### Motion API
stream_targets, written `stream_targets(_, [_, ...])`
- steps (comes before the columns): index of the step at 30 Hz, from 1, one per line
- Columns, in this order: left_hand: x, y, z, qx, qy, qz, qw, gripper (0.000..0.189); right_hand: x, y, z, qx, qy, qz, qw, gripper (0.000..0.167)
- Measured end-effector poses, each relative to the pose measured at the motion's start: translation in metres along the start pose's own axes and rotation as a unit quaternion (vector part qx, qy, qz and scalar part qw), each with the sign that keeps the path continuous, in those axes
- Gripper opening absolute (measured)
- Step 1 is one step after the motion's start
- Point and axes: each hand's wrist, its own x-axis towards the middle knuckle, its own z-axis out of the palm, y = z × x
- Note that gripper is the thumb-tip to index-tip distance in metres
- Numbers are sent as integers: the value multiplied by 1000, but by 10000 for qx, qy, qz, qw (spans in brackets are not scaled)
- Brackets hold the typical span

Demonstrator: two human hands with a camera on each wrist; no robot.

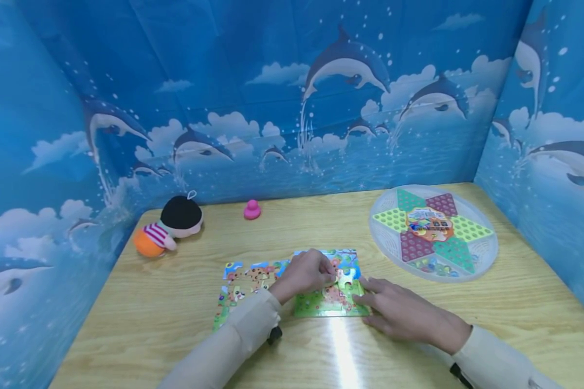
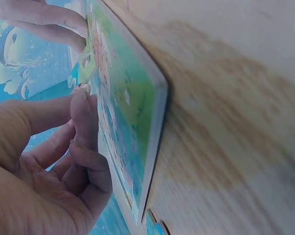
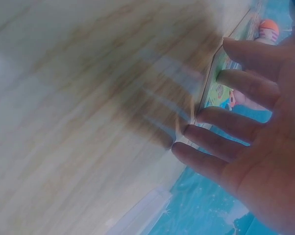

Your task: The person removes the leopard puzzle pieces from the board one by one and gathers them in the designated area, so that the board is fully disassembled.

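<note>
My left hand (image 1: 307, 274) is over a colourful jigsaw puzzle (image 1: 311, 310) in a flat board. Its thumb and forefinger pinch a small green and blue puzzle piece (image 2: 86, 66), tilted up from the puzzle surface in the left wrist view. The other left fingers curl inward beneath. At the puzzle's right edge lies my right hand (image 1: 399, 309), fingers spread and mostly straight, fingertips right at the board's border. A second jigsaw puzzle (image 1: 220, 312) with animal pictures lies to the left, partly covered by the left forearm.
A round Chinese checkers board (image 1: 386, 249) with marbles sits at the right back. Toward the back left lie a doll (image 1: 181, 213) with black hair and a small pink toy (image 1: 252, 209). A dolphin-printed backdrop (image 1: 253, 81) rises behind the wooden table (image 1: 141, 308).
</note>
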Motion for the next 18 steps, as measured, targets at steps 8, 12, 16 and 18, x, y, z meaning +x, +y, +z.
stream_targets(8, [-1, 0, 0, -225, -48, -71, 9997, 12, 1, 0, 1, -25, 8, -3, 10000, 40])
stream_targets(12, [-1, -1, 0, -295, -13, -28, 9996, 14, 1, 0, 0, -13, -15, 21, 10000, 41])
stream_targets(16, [-1, -1, -2, -295, 27, -8, 9996, 15, 1, 0, 0, -34, 0, 1, 10000, 41])
stream_targets(18, [-2, -2, -4, -261, 55, -29, 9996, 14, 1, -1, 0, -47, 23, -9, 10000, 41])
